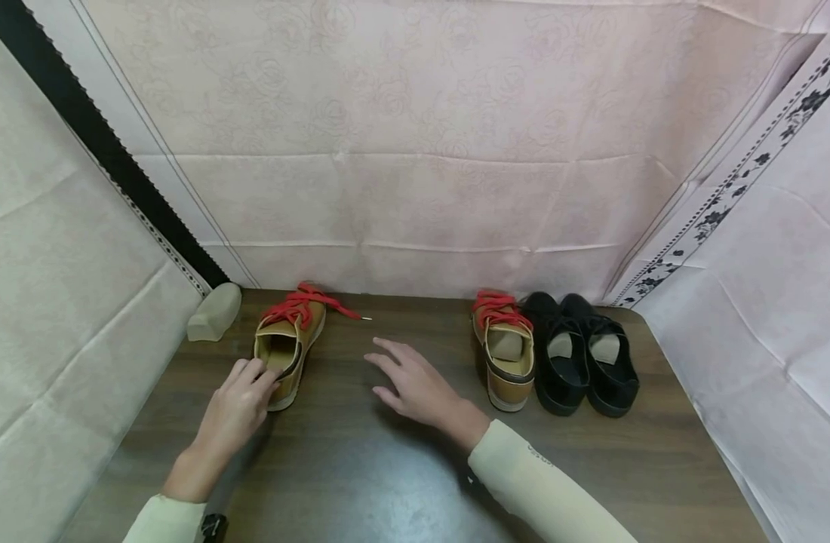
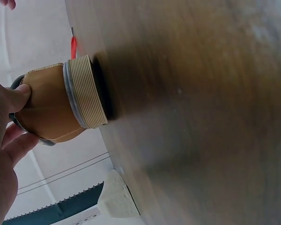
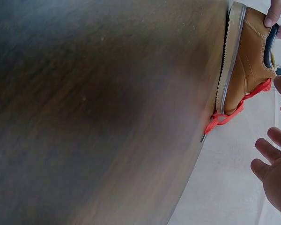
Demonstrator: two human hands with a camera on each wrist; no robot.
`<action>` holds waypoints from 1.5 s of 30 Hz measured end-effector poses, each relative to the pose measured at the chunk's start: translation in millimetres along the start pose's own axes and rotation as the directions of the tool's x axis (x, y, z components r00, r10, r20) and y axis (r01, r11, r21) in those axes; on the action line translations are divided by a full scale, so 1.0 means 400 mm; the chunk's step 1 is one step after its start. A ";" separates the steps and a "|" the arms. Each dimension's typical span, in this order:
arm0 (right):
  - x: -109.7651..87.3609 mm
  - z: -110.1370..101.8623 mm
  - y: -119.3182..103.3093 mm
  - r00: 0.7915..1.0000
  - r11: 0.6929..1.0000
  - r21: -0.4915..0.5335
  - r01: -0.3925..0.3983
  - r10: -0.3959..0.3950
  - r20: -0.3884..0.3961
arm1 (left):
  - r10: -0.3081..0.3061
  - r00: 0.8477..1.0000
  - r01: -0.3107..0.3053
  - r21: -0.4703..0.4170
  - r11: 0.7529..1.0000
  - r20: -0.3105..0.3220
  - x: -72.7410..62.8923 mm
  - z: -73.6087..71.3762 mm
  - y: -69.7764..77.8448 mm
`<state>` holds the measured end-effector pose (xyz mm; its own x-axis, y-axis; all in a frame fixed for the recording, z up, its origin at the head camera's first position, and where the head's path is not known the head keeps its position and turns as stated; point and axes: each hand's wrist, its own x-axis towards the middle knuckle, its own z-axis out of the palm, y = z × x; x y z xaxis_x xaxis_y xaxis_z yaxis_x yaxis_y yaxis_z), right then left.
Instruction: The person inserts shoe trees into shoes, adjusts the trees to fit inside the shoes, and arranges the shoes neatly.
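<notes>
My left hand (image 1: 235, 407) pinches the heel collar of a tan shoe (image 1: 312, 332) with red laces (image 1: 294, 306), at the table's left. In the left wrist view, the thumb lies on the outside of the brown heel (image 2: 49, 98), with fingers at the collar's other side. The shoe stands sole down, toe away from me; its opening shows no insert. One lace end trails to the right of the toe. My right hand (image 1: 418, 385) hovers to the right of this shoe, fingers spread and holding nothing. The right wrist view shows the shoe (image 3: 250, 61) from its side.
An off-white shoe insert (image 1: 214, 313) lies at the back left corner. At the right stand a matching tan shoe (image 1: 511, 392) and two black shoes (image 1: 559, 401), with off-white inserts inside. Pale cloth (image 1: 422, 204) walls the wooden table (image 1: 361, 483) at the back and sides.
</notes>
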<state>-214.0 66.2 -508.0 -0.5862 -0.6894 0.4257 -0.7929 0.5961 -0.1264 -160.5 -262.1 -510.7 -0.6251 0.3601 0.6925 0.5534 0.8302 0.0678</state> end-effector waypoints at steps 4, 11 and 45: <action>-0.005 -0.003 0.004 1.000 1.000 0.000 -0.004 0.004 0.001 | 0.013 1.000 -0.013 -0.005 1.000 0.012 0.002 0.001 0.007; -0.009 -0.017 0.010 1.000 1.000 0.010 -0.011 0.011 -0.006 | 0.018 0.999 -0.017 -0.017 1.000 0.032 0.010 0.006 0.025; -0.084 -0.056 0.064 0.993 0.993 0.032 -0.118 0.118 -0.013 | 0.134 0.991 -0.134 -0.076 0.988 -0.009 0.061 0.074 0.102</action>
<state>-210.8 113.7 -505.3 -0.6736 -0.6085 0.4195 -0.7232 0.6596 -0.2046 -169.5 -206.7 -512.2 -0.5405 0.4645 0.7015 0.6728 0.7393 0.0289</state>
